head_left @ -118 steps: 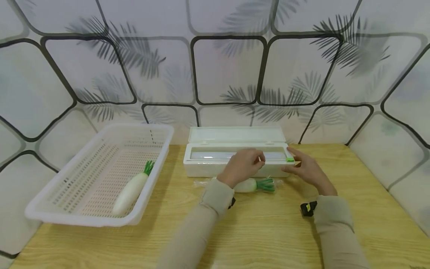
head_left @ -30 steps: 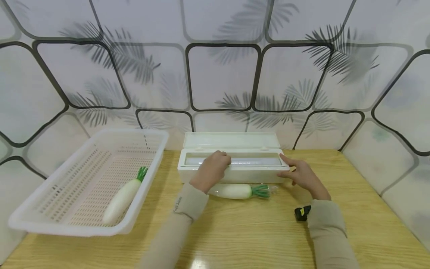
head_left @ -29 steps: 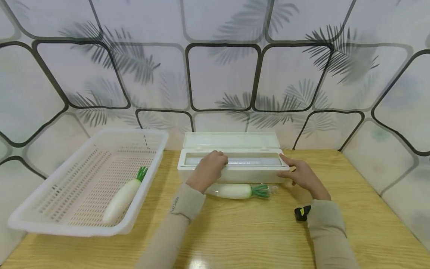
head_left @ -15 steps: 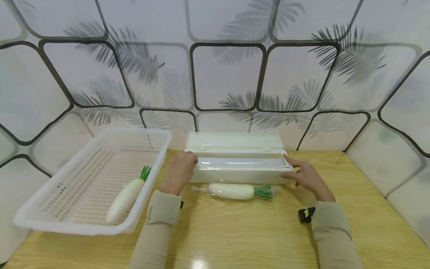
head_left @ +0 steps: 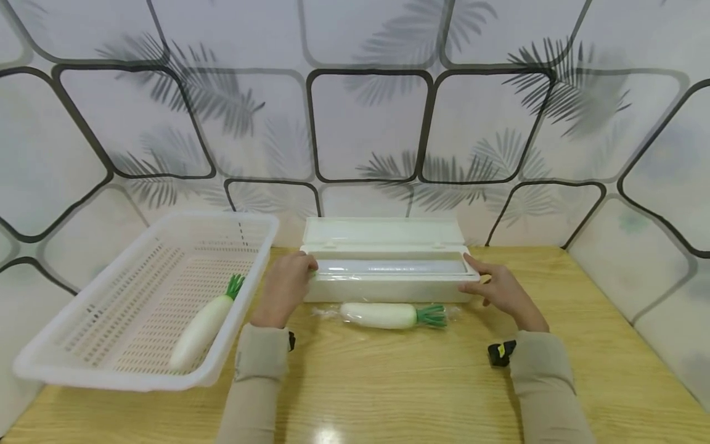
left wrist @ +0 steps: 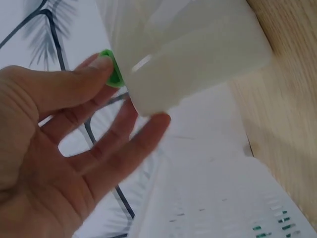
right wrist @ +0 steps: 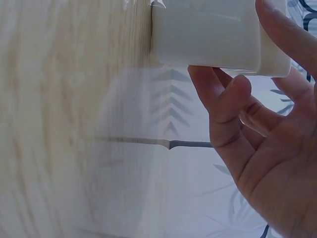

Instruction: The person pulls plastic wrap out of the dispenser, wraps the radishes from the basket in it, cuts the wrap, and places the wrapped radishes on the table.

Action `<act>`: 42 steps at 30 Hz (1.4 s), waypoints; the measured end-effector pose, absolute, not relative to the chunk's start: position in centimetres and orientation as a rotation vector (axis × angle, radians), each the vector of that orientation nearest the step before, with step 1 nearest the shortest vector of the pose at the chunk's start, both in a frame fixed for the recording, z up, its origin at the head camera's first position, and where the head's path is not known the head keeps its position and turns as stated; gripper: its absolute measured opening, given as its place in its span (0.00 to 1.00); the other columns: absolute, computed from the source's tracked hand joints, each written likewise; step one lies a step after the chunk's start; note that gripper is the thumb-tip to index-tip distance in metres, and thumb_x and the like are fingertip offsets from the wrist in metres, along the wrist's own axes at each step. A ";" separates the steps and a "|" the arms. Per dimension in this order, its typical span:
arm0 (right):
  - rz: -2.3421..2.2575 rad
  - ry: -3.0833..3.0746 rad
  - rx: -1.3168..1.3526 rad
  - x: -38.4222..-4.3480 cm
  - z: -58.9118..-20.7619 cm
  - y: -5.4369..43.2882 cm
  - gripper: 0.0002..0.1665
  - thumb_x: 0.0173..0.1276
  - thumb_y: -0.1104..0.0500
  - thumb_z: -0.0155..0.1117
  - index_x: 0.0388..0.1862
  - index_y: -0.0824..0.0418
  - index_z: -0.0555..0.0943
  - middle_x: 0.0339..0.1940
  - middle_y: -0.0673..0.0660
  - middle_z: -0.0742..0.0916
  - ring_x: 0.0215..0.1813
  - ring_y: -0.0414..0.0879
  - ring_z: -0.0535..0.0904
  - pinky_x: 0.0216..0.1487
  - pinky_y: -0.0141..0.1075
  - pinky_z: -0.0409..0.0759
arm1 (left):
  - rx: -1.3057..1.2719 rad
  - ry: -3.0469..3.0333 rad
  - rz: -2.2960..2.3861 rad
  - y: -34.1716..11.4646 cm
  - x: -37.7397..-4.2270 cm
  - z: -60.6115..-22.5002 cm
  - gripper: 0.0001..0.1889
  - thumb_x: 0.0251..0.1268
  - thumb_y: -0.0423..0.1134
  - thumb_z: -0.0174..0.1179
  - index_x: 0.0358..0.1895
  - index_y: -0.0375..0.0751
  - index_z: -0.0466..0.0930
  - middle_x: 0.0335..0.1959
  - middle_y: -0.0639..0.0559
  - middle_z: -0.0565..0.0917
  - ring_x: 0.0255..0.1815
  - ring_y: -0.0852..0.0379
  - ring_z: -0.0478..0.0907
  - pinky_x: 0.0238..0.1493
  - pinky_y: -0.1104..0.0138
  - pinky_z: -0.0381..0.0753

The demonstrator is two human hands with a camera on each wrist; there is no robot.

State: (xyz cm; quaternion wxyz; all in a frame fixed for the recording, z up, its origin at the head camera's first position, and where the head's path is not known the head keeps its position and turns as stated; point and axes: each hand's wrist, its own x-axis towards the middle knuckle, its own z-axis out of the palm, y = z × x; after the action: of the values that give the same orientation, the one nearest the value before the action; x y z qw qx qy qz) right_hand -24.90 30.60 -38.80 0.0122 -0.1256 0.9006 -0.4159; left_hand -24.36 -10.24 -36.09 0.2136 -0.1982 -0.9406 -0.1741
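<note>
A white cling film dispenser stands at the back of the table, lid raised, with a film roll inside. At its left end my left hand pinches a small green slide cutter between thumb and forefinger; the other fingers spread near the dispenser's end in the left wrist view. My right hand grips the dispenser's right end, fingertips against its end face in the right wrist view. Just in front lies a white radish with green stalks, wrapped in clear film.
A white perforated plastic basket stands on the left, holding another white radish with green stalks. A patterned wall rises behind the wooden table.
The green cutter was at the dispenser's right end at first. My left hand has moved left along the front edge to the left end. My right hand stays at the right end.
</note>
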 end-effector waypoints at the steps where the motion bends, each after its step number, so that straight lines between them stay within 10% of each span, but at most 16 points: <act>1: -1.296 2.810 -0.391 -24.9 -38.8 30.6 0.44 0.72 0.57 0.69 0.79 0.67 0.58 0.67 0.81 0.70 0.24 0.48 0.75 0.26 0.42 0.81 | -0.553 -2.614 -0.521 -10.5 -24.5 -36.2 0.05 0.59 0.19 0.65 0.37 0.28 0.86 0.36 0.39 0.86 0.39 0.41 0.84 0.43 0.55 0.84; 28: -1.307 2.744 -0.569 -24.6 -39.0 31.6 0.44 0.75 0.60 0.65 0.80 0.69 0.53 0.62 0.80 0.73 0.46 0.58 0.85 0.39 0.41 0.85 | -0.591 -2.638 -0.698 -12.2 -24.7 -36.7 0.08 0.62 0.22 0.63 0.43 0.31 0.85 0.42 0.39 0.84 0.42 0.41 0.79 0.44 0.52 0.81; 37: -1.155 3.047 -0.569 -23.8 -37.5 30.7 0.25 0.72 0.62 0.68 0.63 0.72 0.78 0.59 0.75 0.80 0.51 0.69 0.80 0.42 0.55 0.84 | -0.579 -2.595 -0.609 -12.1 -23.7 -37.1 0.04 0.65 0.27 0.65 0.41 0.33 0.86 0.41 0.40 0.82 0.44 0.39 0.78 0.46 0.50 0.79; 42: -1.090 3.247 -0.747 -23.5 -37.6 30.0 0.13 0.66 0.67 0.71 0.49 0.71 0.86 0.46 0.67 0.83 0.44 0.64 0.81 0.36 0.42 0.85 | -0.549 -2.567 -0.526 -11.8 -23.0 -37.9 0.06 0.67 0.33 0.68 0.43 0.35 0.87 0.43 0.40 0.83 0.44 0.39 0.78 0.44 0.49 0.79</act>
State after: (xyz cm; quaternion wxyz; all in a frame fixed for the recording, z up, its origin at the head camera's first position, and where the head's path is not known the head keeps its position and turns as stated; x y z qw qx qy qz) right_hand -23.53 29.96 -37.63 -0.1810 -0.2097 0.9109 -0.3059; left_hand -23.03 -11.77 -37.87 0.2299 -0.1996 -0.9331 -0.1912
